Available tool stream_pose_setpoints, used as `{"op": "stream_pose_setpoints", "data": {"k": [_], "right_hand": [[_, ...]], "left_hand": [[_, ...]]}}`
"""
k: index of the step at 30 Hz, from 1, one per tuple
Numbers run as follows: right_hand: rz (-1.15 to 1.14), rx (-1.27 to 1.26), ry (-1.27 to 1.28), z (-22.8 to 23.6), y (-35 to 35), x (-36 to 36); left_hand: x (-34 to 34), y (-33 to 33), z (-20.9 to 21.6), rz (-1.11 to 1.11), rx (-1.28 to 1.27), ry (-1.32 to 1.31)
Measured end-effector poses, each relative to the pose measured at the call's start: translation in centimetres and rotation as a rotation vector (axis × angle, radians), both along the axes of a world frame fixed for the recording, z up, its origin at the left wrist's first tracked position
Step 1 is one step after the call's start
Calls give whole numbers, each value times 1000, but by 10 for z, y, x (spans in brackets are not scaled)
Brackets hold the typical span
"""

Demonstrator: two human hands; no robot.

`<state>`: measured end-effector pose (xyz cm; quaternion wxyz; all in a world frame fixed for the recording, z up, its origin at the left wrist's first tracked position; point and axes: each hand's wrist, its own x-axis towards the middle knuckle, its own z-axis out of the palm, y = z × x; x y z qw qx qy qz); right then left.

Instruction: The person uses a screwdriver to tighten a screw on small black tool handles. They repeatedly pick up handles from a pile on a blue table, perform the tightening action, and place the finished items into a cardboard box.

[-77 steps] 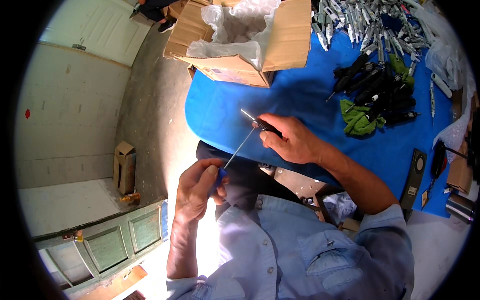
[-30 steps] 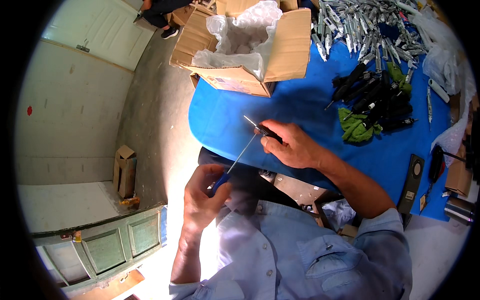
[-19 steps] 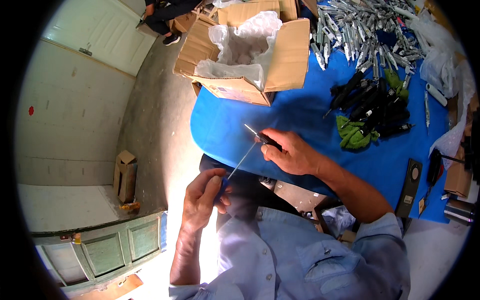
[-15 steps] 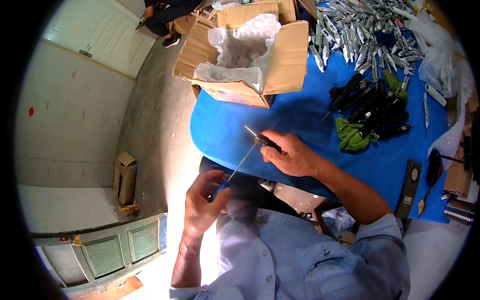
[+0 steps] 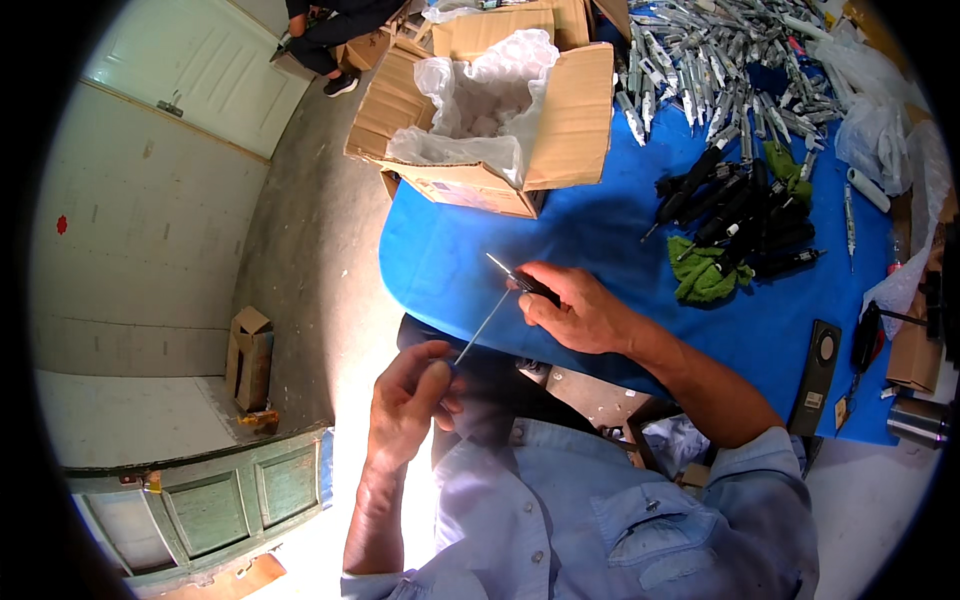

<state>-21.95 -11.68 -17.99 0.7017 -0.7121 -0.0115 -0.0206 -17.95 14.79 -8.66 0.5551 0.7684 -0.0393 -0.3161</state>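
Observation:
My left hand (image 5: 402, 405) is closed round the handle of a screwdriver, whose thin metal shaft (image 5: 483, 327) slants up and to the right. In the earlier frame that handle looks blue; fingers now cover most of it. The shaft's tip meets the side of a black pen-shaped tool (image 5: 536, 286) with a slim metal point. Thumb and fingers of my right hand (image 5: 578, 312) pinch this tool over the near left part of the blue-covered table (image 5: 440, 265). Small details where the two meet cannot be made out.
Several similar black tools (image 5: 745, 210) lie on the right with a green cloth (image 5: 708, 275). Behind them spreads a heap of silvery pen-shaped parts (image 5: 700, 70). An open cardboard box (image 5: 565, 130) lined with plastic stands at the table's far left. Another person's leg (image 5: 325, 55) shows beyond.
The fingers of my left hand have shifted and rolled round the screwdriver handle, with the thumb now higher. My right hand and the black tool stay nearly in place.

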Motion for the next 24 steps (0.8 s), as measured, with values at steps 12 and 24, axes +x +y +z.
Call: {"op": "stream_pose_setpoints", "data": {"k": [12,24], "right_hand": [[5,50,27,3,0,1],[59,177,161,14,-5,-1]], "left_hand": [[-1,3,-7,-18,-52,-36],[-7,0,-11,10,-65,-191]]}}
